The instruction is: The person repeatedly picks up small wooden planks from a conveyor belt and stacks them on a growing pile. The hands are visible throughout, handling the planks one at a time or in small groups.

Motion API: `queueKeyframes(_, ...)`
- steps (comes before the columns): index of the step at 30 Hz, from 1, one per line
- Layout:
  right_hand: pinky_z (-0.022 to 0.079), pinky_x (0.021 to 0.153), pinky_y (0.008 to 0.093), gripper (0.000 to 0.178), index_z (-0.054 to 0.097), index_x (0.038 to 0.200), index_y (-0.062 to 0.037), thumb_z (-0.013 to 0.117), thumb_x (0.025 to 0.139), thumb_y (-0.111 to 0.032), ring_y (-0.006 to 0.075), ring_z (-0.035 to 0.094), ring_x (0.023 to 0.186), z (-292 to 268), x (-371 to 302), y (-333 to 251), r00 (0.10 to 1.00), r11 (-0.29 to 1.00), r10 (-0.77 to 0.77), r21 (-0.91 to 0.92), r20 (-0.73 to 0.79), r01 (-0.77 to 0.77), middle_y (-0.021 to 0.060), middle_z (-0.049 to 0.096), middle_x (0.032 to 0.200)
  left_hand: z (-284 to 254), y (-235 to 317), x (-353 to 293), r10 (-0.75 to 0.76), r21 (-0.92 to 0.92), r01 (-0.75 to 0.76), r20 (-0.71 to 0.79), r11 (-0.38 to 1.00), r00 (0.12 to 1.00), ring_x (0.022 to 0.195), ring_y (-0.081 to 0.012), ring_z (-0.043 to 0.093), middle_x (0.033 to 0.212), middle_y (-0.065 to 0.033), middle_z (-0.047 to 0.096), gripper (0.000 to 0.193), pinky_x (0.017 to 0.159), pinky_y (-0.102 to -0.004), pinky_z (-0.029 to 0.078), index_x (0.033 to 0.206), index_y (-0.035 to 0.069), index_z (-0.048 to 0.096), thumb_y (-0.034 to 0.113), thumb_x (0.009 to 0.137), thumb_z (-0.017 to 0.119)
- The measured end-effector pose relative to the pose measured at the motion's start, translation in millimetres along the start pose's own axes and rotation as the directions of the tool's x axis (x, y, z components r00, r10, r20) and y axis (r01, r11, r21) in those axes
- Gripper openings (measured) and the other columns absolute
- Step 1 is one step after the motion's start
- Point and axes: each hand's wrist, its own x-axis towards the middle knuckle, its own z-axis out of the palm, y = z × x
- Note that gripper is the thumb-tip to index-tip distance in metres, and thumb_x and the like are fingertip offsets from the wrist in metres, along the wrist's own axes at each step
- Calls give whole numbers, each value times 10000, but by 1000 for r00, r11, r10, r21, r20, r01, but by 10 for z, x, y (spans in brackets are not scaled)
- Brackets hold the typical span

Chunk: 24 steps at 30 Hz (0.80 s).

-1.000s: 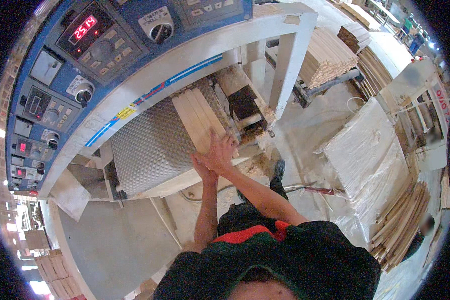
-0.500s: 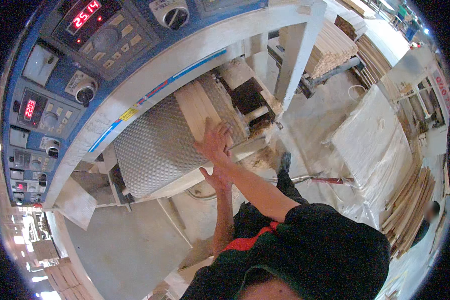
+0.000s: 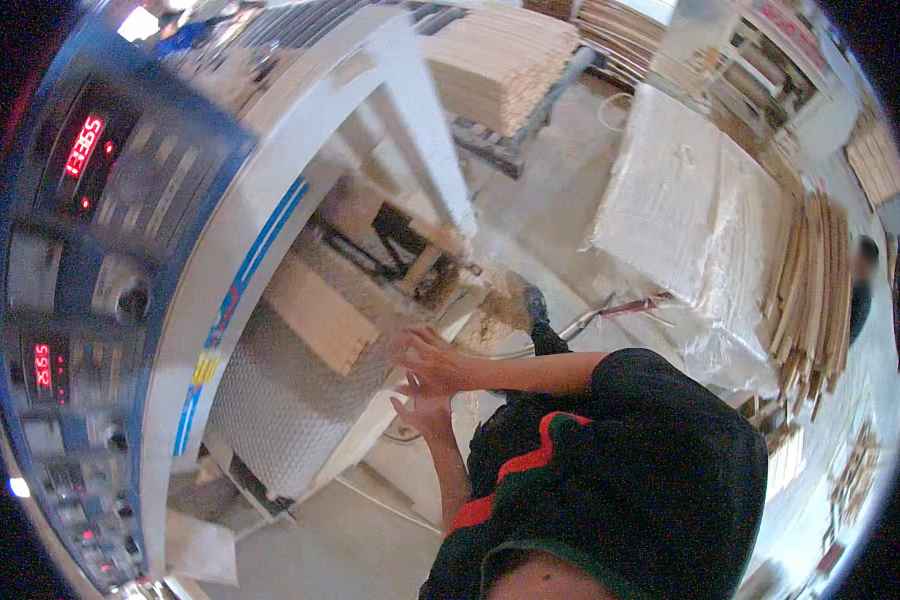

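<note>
A block of pale wooden strips (image 3: 318,315) lies side by side on the dimpled metal bed (image 3: 290,405) of a machine. Just off the near end of the strips is my right hand (image 3: 440,362), its fingers spread and slightly bent, with nothing seen in them. Below it, at the bed's edge, my left hand (image 3: 428,408) has its thumb and fingers apart and also looks free of any object. The two hands overlap closely. Both appear apart from the wood.
A blue control panel (image 3: 100,260) with red displays and knobs runs along the left. The machine's pale frame (image 3: 425,130) rises beyond the bed. Stacked strips (image 3: 505,60) sit farther back. At right stand a plastic-wrapped stack (image 3: 685,210), long boards (image 3: 810,290) and a person (image 3: 863,285).
My hands have come off the wooden strips, and the strips now lie farther under the machine frame. The view has swung to the right.
</note>
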Motion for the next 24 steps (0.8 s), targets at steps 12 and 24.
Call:
queueKeyframes(12, 335, 943, 528, 641, 533, 1159, -143, 747, 650, -466, 405, 387, 1096, -2445, -484, 2721, 789, 739, 439, -326, -430, -589, 140, 447, 1199, 731, -1152, 696, -112, 524, 327, -401, 786, 909, 946, -267, 547, 1022, -61, 586, 464, 825, -443, 451, 1175, 121, 533, 473, 873, 529)
queueKeyframes(24, 337, 927, 576, 853, 457, 1278, -79, 729, 613, -540, 447, 453, 1123, -3052, 2121, 4574, 798, 659, 563, -467, -213, -589, 275, 492, 1163, 1944, -2457, 1614, -62, 801, 199, -199, 564, 978, 920, -238, 591, 1114, -111, 578, 404, 799, -383, 492, 1294, 94, 429, 313, 957, 388)
